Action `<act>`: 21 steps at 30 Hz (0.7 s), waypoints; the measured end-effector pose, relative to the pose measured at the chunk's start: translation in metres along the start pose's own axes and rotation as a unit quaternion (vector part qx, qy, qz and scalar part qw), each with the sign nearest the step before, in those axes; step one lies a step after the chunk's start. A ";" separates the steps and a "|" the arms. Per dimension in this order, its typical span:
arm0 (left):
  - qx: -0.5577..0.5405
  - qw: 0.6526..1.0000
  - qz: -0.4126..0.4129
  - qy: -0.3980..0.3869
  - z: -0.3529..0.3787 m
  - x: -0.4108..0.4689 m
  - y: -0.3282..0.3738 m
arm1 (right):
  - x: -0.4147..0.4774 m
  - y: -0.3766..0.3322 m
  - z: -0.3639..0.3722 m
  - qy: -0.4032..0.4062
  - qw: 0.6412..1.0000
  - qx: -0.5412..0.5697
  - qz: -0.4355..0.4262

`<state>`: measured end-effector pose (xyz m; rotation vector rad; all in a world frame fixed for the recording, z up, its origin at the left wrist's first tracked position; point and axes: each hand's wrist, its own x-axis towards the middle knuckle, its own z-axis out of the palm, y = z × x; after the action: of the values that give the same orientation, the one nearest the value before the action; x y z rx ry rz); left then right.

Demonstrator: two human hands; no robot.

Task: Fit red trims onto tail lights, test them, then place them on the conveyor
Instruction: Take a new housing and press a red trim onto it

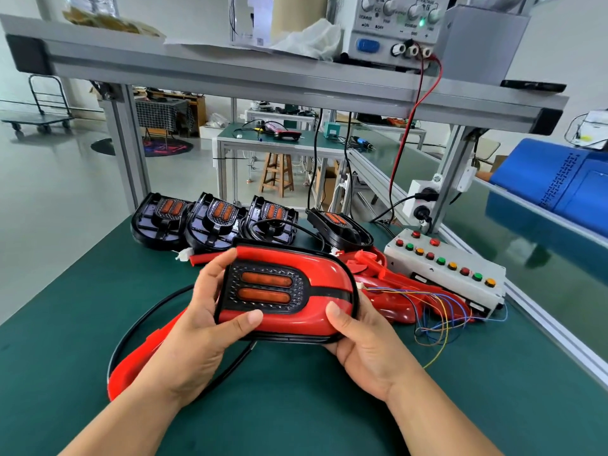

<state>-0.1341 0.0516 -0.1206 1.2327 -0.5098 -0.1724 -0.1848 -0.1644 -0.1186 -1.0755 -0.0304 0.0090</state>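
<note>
You are holding the glossy red plastic trim (286,256), seated over the black tail light housing with two orange lenses (266,287), just above the green bench mat (329,406). Your left hand (200,327) is gripping the lens end, with its thumb lying on the trim's lower edge. Your right hand (365,347) is cupping the rounded end from below, thumb pressing on the red face. You seem to be squeezing both ends so the trim is seating evenly inside the black rim, lenses facing you for checking.

Four untrimmed black tail lights (214,218) are waiting in a row at the back of the mat. Loose red trims (398,294) are lying in a pile just right of the held piece, both likely kept within reach. The pale test box with red, green and amber buttons (460,281) is sitting beside that pile, trailing thin coloured wires (441,311). The dark green conveyor belt (526,264) is lying along your right.

The bench power supply (394,34) on the upper shelf is showing "ON", "OFF" and "VOLTAGE". Its other lettering is too blurred to read, and no brand is showing.
</note>
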 end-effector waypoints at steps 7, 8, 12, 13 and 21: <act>0.005 0.999 -0.031 -0.025 0.001 0.001 0.002 | -0.001 -0.003 -0.001 0.000 1.000 0.013 0.004; 0.010 0.999 -0.031 -0.038 0.001 0.001 0.004 | -0.001 -0.003 -0.001 0.000 1.000 0.017 -0.004; -0.008 0.994 -0.059 -0.087 -0.008 -0.002 0.012 | -0.001 -0.004 -0.004 -0.005 0.998 0.046 -0.030; -0.017 0.993 -0.065 -0.100 -0.011 -0.002 0.013 | -0.001 -0.005 -0.005 -0.008 0.998 0.048 -0.031; -0.014 0.995 -0.063 -0.073 -0.011 -0.002 0.009 | -0.004 -0.003 0.000 -0.006 0.999 -0.038 0.016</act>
<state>-0.1326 0.0646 -0.1152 1.2309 -0.5552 -0.3773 -0.1886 -0.1656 -0.1160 -1.1514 -0.0254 0.0440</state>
